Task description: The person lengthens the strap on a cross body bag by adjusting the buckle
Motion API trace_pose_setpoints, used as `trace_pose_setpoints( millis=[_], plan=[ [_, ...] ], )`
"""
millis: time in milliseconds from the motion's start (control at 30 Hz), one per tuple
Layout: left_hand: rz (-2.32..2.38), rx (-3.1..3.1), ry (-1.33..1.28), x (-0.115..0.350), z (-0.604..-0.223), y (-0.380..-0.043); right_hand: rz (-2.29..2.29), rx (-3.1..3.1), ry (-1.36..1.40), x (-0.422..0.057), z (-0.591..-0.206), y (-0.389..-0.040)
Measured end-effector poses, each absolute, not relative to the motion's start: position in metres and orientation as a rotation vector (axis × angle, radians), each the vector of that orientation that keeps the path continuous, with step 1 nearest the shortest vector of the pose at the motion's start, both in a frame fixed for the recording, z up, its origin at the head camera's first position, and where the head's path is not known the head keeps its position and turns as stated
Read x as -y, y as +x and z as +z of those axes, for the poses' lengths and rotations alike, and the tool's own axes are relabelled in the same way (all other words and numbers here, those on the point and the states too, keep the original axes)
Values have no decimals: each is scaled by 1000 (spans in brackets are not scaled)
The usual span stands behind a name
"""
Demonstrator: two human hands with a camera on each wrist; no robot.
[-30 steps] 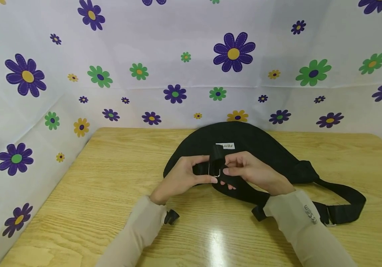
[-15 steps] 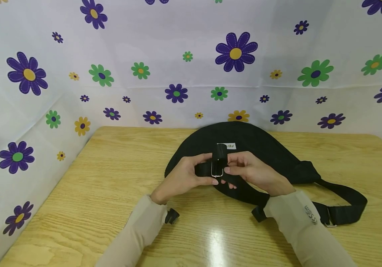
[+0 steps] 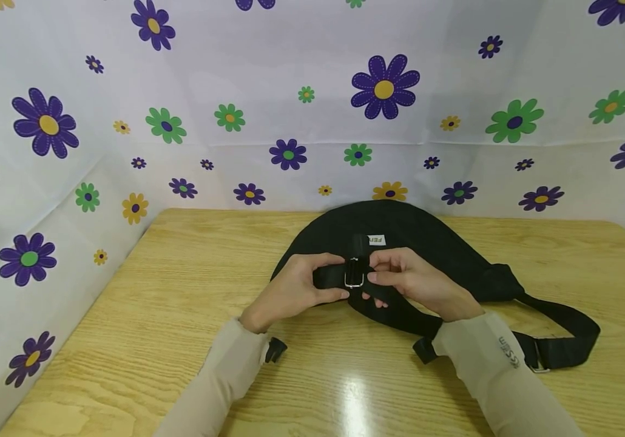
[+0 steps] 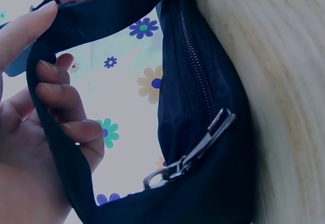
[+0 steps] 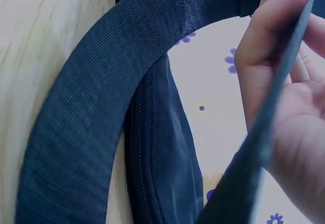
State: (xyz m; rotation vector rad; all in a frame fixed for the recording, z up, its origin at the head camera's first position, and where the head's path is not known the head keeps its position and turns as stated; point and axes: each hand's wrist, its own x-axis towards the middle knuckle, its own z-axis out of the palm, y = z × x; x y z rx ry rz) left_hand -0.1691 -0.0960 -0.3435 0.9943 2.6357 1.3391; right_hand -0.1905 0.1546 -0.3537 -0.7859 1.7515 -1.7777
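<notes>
A black sling bag [image 3: 394, 217] with a white label [image 3: 377, 240] lies on the table in the head view. In front of it, my left hand [image 3: 290, 290] holds the black strap [image 3: 329, 277] between thumb and fingers, left of a silver metal slider buckle [image 3: 354, 286]. A strap loop [image 3: 360, 244] stands up behind the buckle. My right hand [image 3: 422, 280] pinches the strap on the buckle's right side. In the left wrist view, the bag's zipper [image 4: 195, 61] and its metal pull [image 4: 205, 144] show. Fingers partly hide the strap in both wrist views.
The wooden table [image 3: 181, 291] carries the bag. On the right, another stretch of strap [image 3: 566, 351] with a metal ring [image 3: 540, 369] curves out over the tabletop. A white cloth with flowers [image 3: 312, 121] hangs behind the table and along its left side.
The buckle has turned to face the camera more squarely, and the strap loop has dropped back behind it. My left hand has shifted slightly left; my right hand has hardly moved.
</notes>
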Motion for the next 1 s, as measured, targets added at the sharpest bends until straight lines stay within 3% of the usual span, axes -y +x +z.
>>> trace_pose_setpoints(
  millis=[1000],
  plan=[
    [1410,-2657,1005,93,-348,-171,-1751,-2171,-835,-130,-342,-175]
  ],
)
